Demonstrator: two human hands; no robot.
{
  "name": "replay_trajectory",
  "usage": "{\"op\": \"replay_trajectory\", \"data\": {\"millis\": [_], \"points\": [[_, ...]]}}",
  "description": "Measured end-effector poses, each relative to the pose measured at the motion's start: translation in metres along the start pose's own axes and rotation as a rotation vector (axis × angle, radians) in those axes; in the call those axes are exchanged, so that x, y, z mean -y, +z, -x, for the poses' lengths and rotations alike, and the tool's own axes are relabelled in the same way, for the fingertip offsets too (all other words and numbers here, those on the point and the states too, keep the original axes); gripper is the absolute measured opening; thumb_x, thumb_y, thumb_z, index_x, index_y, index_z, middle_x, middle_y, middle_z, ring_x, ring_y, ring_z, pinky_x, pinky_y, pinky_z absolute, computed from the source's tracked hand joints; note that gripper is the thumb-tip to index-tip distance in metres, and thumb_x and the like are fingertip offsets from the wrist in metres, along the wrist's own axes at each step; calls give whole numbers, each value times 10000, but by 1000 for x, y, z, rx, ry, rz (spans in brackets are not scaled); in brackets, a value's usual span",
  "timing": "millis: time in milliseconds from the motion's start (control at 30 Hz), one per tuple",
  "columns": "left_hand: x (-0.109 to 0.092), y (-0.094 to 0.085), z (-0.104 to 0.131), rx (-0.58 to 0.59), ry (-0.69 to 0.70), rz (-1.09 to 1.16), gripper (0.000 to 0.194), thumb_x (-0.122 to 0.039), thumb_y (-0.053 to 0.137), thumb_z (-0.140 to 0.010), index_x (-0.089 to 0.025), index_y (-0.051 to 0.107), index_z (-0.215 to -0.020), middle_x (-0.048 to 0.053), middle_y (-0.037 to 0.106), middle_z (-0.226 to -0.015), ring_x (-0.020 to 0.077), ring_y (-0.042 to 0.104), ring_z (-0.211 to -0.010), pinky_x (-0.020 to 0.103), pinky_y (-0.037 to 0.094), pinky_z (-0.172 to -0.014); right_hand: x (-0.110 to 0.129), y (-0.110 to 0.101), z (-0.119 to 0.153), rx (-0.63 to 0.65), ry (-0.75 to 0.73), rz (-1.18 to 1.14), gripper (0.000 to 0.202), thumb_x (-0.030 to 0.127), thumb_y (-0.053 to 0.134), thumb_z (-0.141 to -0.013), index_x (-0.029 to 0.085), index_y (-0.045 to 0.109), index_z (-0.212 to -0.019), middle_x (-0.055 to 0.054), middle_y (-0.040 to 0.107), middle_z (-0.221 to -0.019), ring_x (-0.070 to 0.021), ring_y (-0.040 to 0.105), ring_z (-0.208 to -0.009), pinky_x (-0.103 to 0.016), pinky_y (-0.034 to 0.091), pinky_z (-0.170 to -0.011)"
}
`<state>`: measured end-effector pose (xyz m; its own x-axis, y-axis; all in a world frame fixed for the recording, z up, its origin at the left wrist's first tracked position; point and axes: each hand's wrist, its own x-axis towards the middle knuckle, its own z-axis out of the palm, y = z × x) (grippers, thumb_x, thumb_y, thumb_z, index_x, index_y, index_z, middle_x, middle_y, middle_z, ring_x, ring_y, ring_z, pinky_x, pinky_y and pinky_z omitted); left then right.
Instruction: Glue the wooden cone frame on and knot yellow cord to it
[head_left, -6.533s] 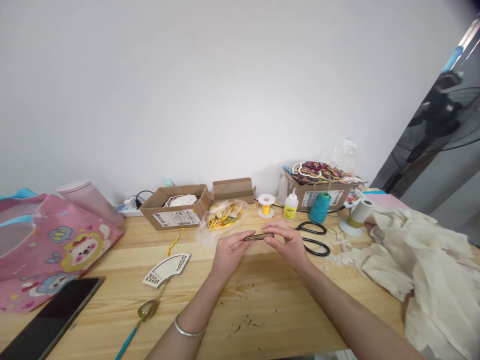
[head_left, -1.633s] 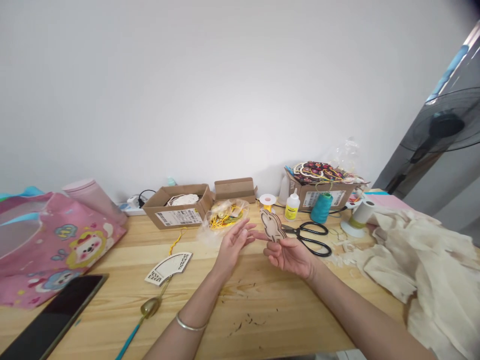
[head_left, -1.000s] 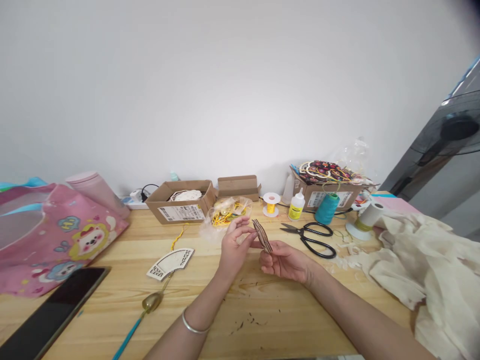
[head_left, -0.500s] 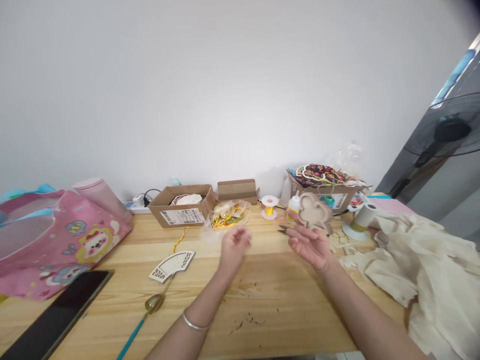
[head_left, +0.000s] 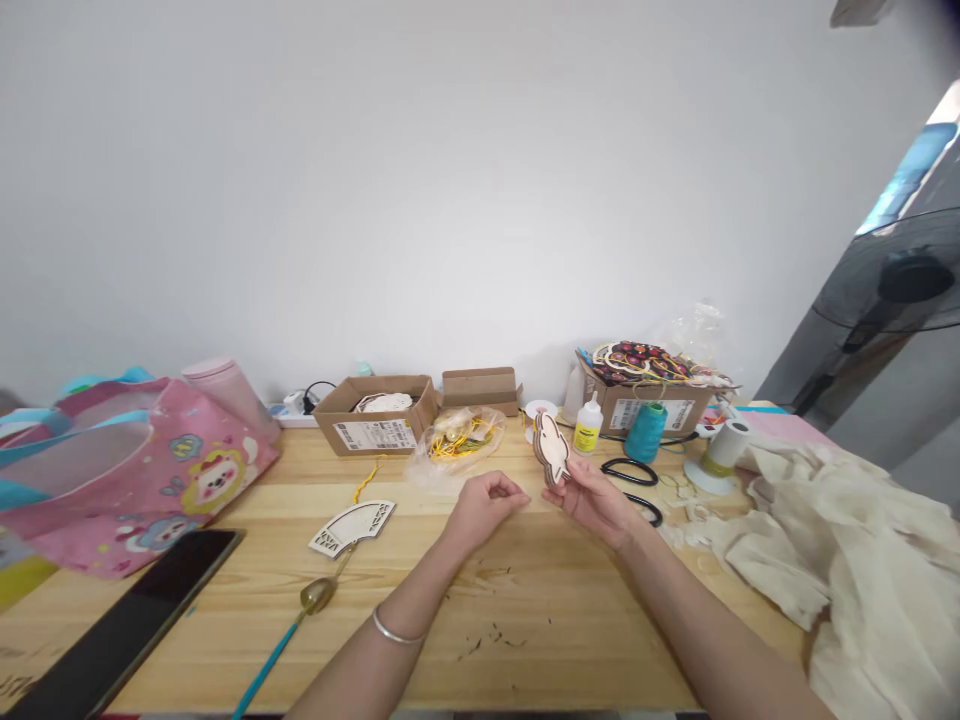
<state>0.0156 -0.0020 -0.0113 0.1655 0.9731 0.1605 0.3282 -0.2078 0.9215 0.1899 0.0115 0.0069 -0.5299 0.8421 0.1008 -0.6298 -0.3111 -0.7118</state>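
Observation:
My right hand [head_left: 600, 503] is closed on a few stacked flower-shaped wooden pieces [head_left: 553, 450], held upright above the table with their layered edges turned to the left. My left hand [head_left: 486, 508] is beside them, thumb and fingertips drawn together in a pinch. Whatever might be between those fingertips is too small to make out. Behind my right hand lie scissors [head_left: 631, 471], of which only the black handle loops show. A white glue bottle with a yellow label [head_left: 588, 424] stands just beyond the wooden pieces.
Leftward lie a fan-shaped wooden pendant [head_left: 354, 527], a gold-and-blue spoon-like tool [head_left: 318, 595], a phone [head_left: 124, 625] and a pink bag [head_left: 142, 480]. Cardboard boxes [head_left: 379, 432], a bag of yellow cords [head_left: 465, 440] and teal thread [head_left: 646, 432] line the back. Cream cloth [head_left: 847, 560] covers the right.
My right hand has brought the wooden pieces left and turned them more edge-on. My left hand has shifted slightly right and lower, its fingers pinched. The scissors' handles and teal thread now show.

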Motion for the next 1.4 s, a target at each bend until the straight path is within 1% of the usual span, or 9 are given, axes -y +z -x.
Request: {"op": "replay_trajectory", "data": {"millis": [67, 133, 267, 367, 600, 733, 933, 1133, 1400], "points": [[3, -2, -2, -15, -132, 73, 241, -361, 643, -572, -130, 580, -601, 32, 605, -557, 140, 546, -523, 272, 426, -562, -2, 0, -2, -51, -1, 44, 107, 271, 603, -687, 174, 559, -691, 36, 533, -587, -50, 459, -535, -240, 420, -673], [2, -1, -3, -12, -195, 246, 289, -403, 618, -597, -116, 596, -618, 55, 629, -610, 128, 548, -497, 275, 431, -571, -3, -2, -4, -131, -3, 108, 126, 282, 617, -673, 173, 564, -711, 32, 556, -602, -48, 467, -528, -223, 418, -648], [-3, -3, -3, 55, -307, 856, 480, -533, 425, -712, -112, 584, -879, 128, 633, -888, 186, 596, -772, 327, 436, -730, -11, -6, -8, -271, 63, 341, 196, 313, 650, -627, 146, 580, -702, 2, 605, -618, -44, 475, -507, -188, 393, -570], [-1, -7, -4, 127, -394, 1063, 537, -568, 361, -725, -113, 559, -931, 131, 628, -898, 202, 589, -815, 360, 426, -763, -19, -9, -9, -283, 101, 522, 246, 337, 664, -594, 134, 599, -717, -15, 622, -609, -61, 496, -514, -191, 374, -536], [5, -8, -3, 64, -329, 957, 190, -260, 550, -723, -125, 581, -852, 77, 639, -801, 137, 592, -699, 284, 441, -709, -27, -11, -14, -294, -35, 768, 378, 449, 611, -592, 136, 626, -803, -29, 640, -645, -153, 564, -620, -253, 410, -553], [0, -6, -2, 90, -309, 932, 205, -289, 551, -719, -124, 597, -831, 85, 637, -814, 136, 584, -697, 277, 441, -693, -28, -16, -15, -357, -101, 747, 415, 470, 595, -598, 124, 633, -823, -47, 657, -709, -163, 575, -649, -268, 434, -590], [-6, -1, 1, 77, -228, 864, 302, -317, 589, -680, -117, 609, -905, 84, 635, -822, 127, 561, -697, 253, 439, -658, -29, -19, -11, -349, -37, 765, 380, 432, 607, -614, 115, 641, -821, -68, 666, -769, -159, 583, -649, -280, 443, -626], [-5, 2, 2, 99, -232, 841, 373, -326, 585, -679, -105, 590, -978, 90, 628, -839, 134, 554, -702, 269, 428, -669, -30, -19, -12, -432, -112, 890, 359, 427, 592, -633, 124, 655, -815, -70, 664, -767, -182, 583, -677, -304, 445, -648], [-6, 6, 3, -21, -223, 748, 366, -387, 549, -688, -86, 633, -880, 68, 638, -713, 128, 533, -618, 250, 399, -624, -30, -12, -9, -450, -74, 948, 344, 433, 587, -634, 143, 666, -802, -50, 667, -747, -178, 577, -658, -290, 447, -618]]}}
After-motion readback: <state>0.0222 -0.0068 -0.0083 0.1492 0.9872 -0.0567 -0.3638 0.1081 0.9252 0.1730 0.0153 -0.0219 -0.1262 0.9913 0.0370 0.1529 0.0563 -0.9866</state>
